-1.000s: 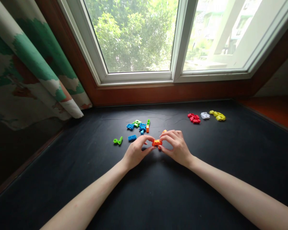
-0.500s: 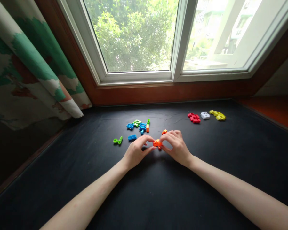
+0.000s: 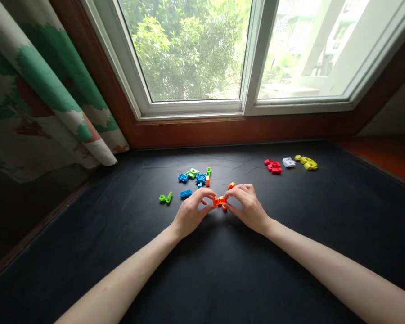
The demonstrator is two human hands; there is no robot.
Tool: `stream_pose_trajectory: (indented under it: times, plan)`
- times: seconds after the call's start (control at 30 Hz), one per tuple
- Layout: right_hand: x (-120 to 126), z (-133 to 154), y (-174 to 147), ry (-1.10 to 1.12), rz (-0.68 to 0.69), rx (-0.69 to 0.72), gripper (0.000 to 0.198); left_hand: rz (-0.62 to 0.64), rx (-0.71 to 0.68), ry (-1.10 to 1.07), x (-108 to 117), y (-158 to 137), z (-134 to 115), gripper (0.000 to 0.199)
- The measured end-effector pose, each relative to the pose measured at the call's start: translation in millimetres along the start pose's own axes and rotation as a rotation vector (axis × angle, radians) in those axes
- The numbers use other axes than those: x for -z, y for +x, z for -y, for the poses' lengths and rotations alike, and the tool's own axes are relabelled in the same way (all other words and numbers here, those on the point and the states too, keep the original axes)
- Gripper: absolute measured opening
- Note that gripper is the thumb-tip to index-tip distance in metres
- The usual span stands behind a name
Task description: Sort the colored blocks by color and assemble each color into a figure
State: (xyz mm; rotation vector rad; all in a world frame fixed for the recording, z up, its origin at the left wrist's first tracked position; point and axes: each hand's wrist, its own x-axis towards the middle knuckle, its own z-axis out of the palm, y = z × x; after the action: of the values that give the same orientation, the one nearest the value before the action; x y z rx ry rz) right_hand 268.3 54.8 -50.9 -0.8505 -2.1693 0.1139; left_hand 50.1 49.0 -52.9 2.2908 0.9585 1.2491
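An orange plastic building piece [image 3: 219, 201] is held between my two hands, a little above the black surface. My left hand [image 3: 195, 211] pinches its left end between thumb and forefinger. At its right end, my right hand [image 3: 248, 207] grips with thumb and fingertips, hiding part of it. Another small orange piece [image 3: 224, 208] shows just below, close to my right thumb. One more orange piece [image 3: 231, 185] lies beyond my right fingers. Left of my left hand are a blue block [image 3: 186, 193] and a green piece [image 3: 166, 198].
Blue pieces [image 3: 200, 178], a green piece [image 3: 192, 173] and a green-and-orange strip [image 3: 208, 176] cluster behind my left hand. Red pieces [image 3: 273, 166], a white piece [image 3: 289, 162] and yellow pieces [image 3: 306, 162] lie at the back right. A window [image 3: 192, 108] and a curtain [image 3: 67, 99] border the black surface [image 3: 202, 279].
The orange piece has turned in my fingers and tilted, showing a different side. Both hands have stayed in nearly the same place; the other pieces lie as before.
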Motion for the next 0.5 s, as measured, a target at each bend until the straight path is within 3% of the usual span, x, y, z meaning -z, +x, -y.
stream_pose_trajectory:
  times: [0.27,0.5]
  plan:
    - [1.4,1.6,0.9,-0.008,0.016,-0.018,0.008,0.015,0.110,0.066,1.0,1.1,-4.0,0.015]
    - [2.2,1.6,0.7,-0.028,0.019,-0.042,0.014,0.064,0.234,-0.039,1.1,1.6,-3.0,0.018]
